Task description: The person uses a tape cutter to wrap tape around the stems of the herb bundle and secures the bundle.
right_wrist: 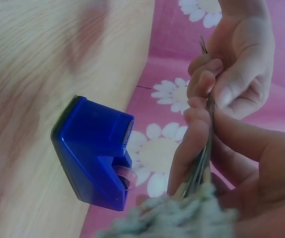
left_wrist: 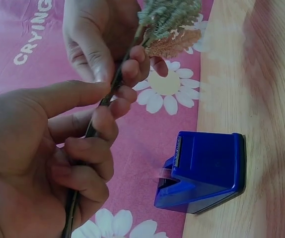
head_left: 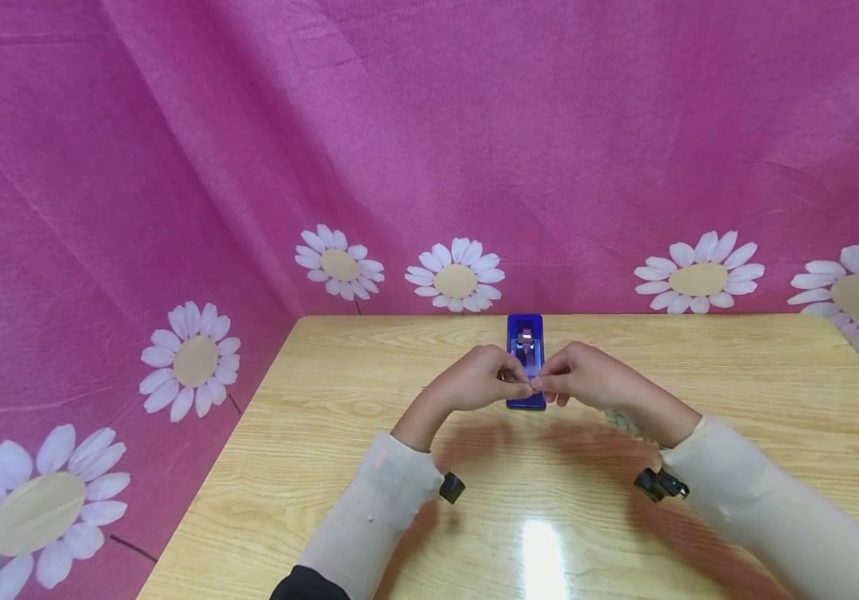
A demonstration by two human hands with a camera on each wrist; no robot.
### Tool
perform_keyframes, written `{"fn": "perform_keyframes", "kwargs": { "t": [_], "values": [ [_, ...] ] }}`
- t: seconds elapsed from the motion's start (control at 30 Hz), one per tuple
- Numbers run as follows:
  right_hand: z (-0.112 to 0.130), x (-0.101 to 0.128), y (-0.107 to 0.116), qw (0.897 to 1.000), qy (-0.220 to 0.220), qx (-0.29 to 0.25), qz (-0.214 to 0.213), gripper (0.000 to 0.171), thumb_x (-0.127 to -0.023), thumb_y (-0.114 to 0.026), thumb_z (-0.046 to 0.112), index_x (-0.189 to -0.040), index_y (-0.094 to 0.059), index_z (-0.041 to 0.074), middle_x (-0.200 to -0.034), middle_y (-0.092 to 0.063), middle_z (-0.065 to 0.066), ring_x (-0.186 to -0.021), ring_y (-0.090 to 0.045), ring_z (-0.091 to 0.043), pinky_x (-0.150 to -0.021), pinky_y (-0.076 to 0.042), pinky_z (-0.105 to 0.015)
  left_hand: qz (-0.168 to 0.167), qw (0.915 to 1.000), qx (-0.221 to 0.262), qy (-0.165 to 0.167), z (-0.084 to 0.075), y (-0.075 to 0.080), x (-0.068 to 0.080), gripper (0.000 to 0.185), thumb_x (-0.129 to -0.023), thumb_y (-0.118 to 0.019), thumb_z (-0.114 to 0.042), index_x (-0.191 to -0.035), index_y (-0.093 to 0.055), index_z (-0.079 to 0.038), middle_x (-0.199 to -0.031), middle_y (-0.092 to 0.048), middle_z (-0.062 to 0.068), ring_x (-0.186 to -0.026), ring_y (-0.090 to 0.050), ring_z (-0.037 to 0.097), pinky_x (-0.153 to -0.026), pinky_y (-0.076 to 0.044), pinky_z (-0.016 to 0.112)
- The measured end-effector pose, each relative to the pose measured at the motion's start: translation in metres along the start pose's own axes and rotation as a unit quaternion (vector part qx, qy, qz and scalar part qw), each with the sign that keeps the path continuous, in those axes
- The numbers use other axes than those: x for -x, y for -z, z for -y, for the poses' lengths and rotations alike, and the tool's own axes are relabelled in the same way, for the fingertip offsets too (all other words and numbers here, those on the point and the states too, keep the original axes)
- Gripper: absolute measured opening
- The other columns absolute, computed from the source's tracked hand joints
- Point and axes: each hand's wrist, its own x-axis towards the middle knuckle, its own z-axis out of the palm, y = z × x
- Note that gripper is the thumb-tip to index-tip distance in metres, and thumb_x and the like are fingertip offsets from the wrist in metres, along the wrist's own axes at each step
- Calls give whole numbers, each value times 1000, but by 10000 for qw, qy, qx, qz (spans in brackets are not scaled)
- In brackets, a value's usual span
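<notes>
A thin bunch of dark stems [left_wrist: 72, 210] with fuzzy pale green heads [left_wrist: 170, 19] and an orange-brown one [left_wrist: 175, 43] runs through both hands. My left hand [head_left: 477, 379] grips the stems toward their bare ends, fingers curled around them. Close beside it, my right hand [head_left: 590, 379] pinches the same stems nearer the heads, thumb against fingers. In the right wrist view the green head [right_wrist: 175, 218] fills the bottom, blurred. Just beyond both hands stands a blue tape dispenser [left_wrist: 209, 161] with a small roll of clear tape [right_wrist: 126, 177] showing at its front.
The wooden table [head_left: 324, 467] extends toward me and to both sides. A pink cloth [head_left: 549, 125] printed with white daisies hangs along its back and left side. Black wrist cameras [head_left: 451, 487] hang beneath the forearms.
</notes>
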Motion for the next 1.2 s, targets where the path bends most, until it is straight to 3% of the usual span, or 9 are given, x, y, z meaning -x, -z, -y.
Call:
{"fn": "perform_keyframes", "kwargs": {
  "t": [0.13, 0.27, 0.43, 0.53, 0.77, 1.03, 1.2],
  "values": [
    [-3, 1, -3, 9995, -225, 104, -184, 17, -101, -66, 13, -97, -80, 3, -81, -71, -4, -75, -67, -20, -73, -54, -36, 66, 9999, 137, -58, 2, 1, 0, 18, -101, -68, -15, -102, -80, -1, -78, -70, -2, -64, -47, 6, -58, -41, 22],
    [-2, 3, -7, 9983, -260, 353, -382, 16, -100, -68, 13, -96, -81, 5, -84, -74, -5, -74, -69, -18, -71, -54, -36, 23, 9999, 132, 34, 1, 0, 0, 16, -100, -69, -14, -98, -80, -3, -75, -68, -6, -62, -44, 6, -56, -38, 22],
    [-2, 3, -10, 9964, -186, 640, -522, 14, -99, -70, 13, -92, -81, 7, -85, -75, -6, -73, -72, -19, -75, -56, -42, -53, 9998, 152, 136, 2, -2, 0, 16, -100, -69, -15, -91, -80, -7, -74, -69, -2, -61, -43, 6, -54, -36, 21],
    [-1, 3, -11, 9954, -77, 802, -526, 12, -97, -71, 11, -91, -80, 7, -84, -76, -4, -74, -74, -21, -78, -57, -45, -115, 9997, 163, 151, 2, -4, 0, 14, -99, -70, -11, -91, -80, -6, -75, -70, -1, -63, -47, 7, -56, -38, 22],
    [1, -1, -8, 9901, 112, 1377, -234, 11, -97, -71, 10, -93, -81, 6, -83, -76, 1, -73, -73, -19, -70, -58, -37, -329, 9986, 271, 322, 2, -10, -1, 12, -97, -73, -9, -86, -79, -9, -76, -71, -7, -68, -52, 6, -60, -43, 22],
    [-2, -4, -7, 9951, -13, 819, 563, 20, -104, -60, 10, -101, -77, -1, -86, -76, -6, -77, -75, -25, -76, -61, -41, -588, 9954, 516, 561, 5, -21, -1, 11, -93, -77, -9, -82, -78, -9, -76, -71, -5, -71, -55, 4, -63, -46, 19],
    [-10, -3, -12, 9976, -124, 207, 647, 25, -105, -57, 10, -96, -76, -3, -78, -74, -9, -69, -71, -23, -72, -61, -44, -569, 9946, 576, 650, 8, -29, 1, 10, -91, -79, -10, -82, -78, -9, -77, -72, -6, -71, -55, 4, -63, -45, 19]
  ]
}}
